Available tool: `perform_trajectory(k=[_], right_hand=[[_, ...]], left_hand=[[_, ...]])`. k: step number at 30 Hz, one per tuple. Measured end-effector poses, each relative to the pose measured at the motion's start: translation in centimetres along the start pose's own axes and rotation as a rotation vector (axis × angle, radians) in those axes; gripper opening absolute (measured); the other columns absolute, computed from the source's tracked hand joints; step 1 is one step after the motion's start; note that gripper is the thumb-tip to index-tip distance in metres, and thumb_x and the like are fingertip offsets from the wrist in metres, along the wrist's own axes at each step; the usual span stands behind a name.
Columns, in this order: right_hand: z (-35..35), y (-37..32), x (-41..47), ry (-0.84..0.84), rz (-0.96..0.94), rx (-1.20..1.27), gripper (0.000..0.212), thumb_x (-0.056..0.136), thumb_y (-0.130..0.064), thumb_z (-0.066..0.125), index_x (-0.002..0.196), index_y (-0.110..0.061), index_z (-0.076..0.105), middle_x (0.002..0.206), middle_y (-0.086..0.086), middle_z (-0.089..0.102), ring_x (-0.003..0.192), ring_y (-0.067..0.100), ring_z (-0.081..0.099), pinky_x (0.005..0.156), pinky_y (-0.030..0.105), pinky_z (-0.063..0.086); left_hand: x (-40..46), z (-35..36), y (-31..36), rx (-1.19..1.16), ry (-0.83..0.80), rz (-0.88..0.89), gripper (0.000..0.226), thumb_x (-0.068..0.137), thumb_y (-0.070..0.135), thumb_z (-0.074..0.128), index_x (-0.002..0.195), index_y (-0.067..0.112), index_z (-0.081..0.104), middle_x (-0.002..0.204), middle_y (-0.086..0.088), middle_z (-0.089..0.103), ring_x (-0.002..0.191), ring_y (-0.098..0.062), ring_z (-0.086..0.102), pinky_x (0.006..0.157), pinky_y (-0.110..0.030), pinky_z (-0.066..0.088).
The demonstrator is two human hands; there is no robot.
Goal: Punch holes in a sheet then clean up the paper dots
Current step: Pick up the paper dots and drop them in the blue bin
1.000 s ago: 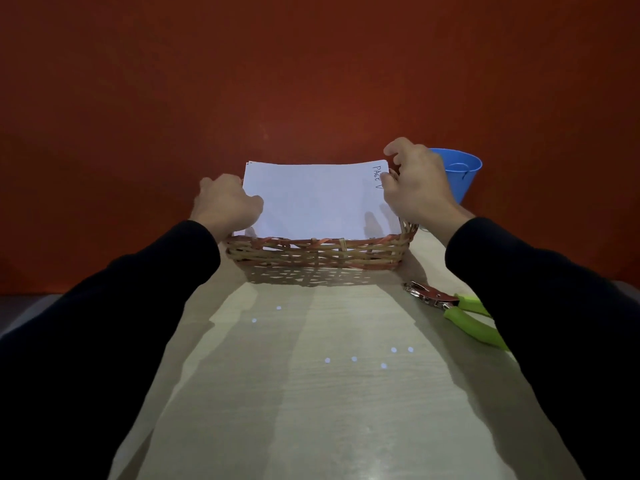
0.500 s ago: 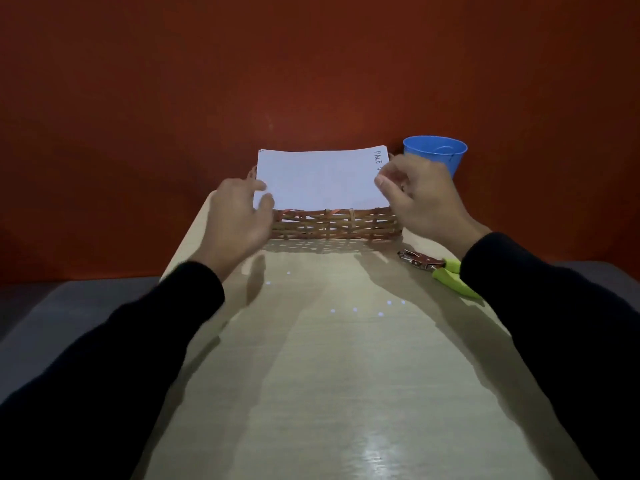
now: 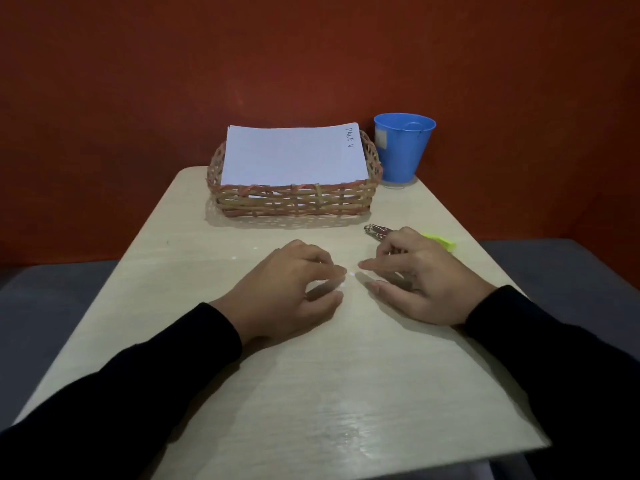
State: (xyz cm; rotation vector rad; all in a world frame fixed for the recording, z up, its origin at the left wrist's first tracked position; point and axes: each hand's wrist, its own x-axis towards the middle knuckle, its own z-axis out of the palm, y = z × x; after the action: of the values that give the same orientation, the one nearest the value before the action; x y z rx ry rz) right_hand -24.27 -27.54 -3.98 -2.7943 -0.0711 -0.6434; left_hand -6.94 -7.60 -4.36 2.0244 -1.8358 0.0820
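A white sheet [image 3: 294, 155] marked "PAGE V" lies in the woven basket [image 3: 294, 202] at the table's far end. My left hand [image 3: 291, 289] and my right hand [image 3: 419, 282] rest on the tabletop in the middle, fingertips pointing at each other, fingers apart. Neither holds anything that I can see. A small white paper dot [image 3: 351, 274] lies between the fingertips, and another paper dot [image 3: 234, 258] sits further left. Most dots are hidden under my hands. The green-handled hole punch [image 3: 381, 232] lies just behind my right hand, partly covered by it.
A blue plastic cup [image 3: 403, 147] stands to the right of the basket, against the red wall. The pale wooden table [image 3: 311, 393] narrows toward the far end. Grey floor shows past both side edges.
Both hands let go of the sheet in the basket and came back toward me, down onto the tabletop over the scattered dots. The view pulled back from the basket.
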Motion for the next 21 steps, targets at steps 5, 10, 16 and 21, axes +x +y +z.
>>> perform_trajectory(k=[5, 10, 16, 21], right_hand=[[0.46, 0.18, -0.23, -0.011, 0.000, -0.017, 0.029, 0.093, -0.041, 0.070, 0.111, -0.022, 0.083, 0.093, 0.001, 0.066, 0.088, 0.024, 0.062, 0.079, 0.046, 0.053], [0.59, 0.17, -0.23, -0.021, 0.007, -0.015, 0.030, 0.094, -0.044, 0.067, 0.107, -0.025, 0.085, 0.095, 0.000, 0.065, 0.090, 0.021, 0.061, 0.080, 0.047, 0.052], [0.86, 0.36, -0.12, -0.020, 0.082, 0.023, 0.039, 0.091, -0.051, 0.063, 0.110, -0.025, 0.084, 0.097, -0.005, 0.063, 0.095, 0.012, 0.048, 0.085, 0.044, 0.049], [1.05, 0.25, -0.39, 0.052, 0.116, 0.082, 0.031, 0.087, -0.043, 0.075, 0.110, -0.024, 0.084, 0.102, -0.004, 0.063, 0.099, 0.017, 0.052, 0.088, 0.033, 0.045]], left_hand=[[0.00, 0.08, -0.09, 0.030, -0.016, -0.018, 0.047, 0.092, 0.059, 0.052, 0.126, 0.033, 0.073, 0.118, 0.013, 0.070, 0.110, -0.014, 0.060, 0.091, -0.032, 0.049], [-0.21, -0.06, 0.03, 0.027, -0.034, -0.022, 0.046, 0.093, 0.058, 0.051, 0.125, 0.033, 0.074, 0.116, 0.011, 0.070, 0.107, -0.018, 0.060, 0.088, -0.036, 0.049], [-0.28, -0.22, 0.26, 0.010, -0.065, -0.026, 0.050, 0.093, 0.059, 0.046, 0.127, 0.035, 0.073, 0.118, 0.008, 0.067, 0.108, -0.020, 0.057, 0.091, -0.037, 0.048], [-0.23, -0.22, 0.10, -0.001, -0.084, -0.028, 0.050, 0.094, 0.061, 0.042, 0.125, 0.039, 0.073, 0.123, 0.005, 0.065, 0.112, -0.021, 0.055, 0.093, -0.038, 0.048]])
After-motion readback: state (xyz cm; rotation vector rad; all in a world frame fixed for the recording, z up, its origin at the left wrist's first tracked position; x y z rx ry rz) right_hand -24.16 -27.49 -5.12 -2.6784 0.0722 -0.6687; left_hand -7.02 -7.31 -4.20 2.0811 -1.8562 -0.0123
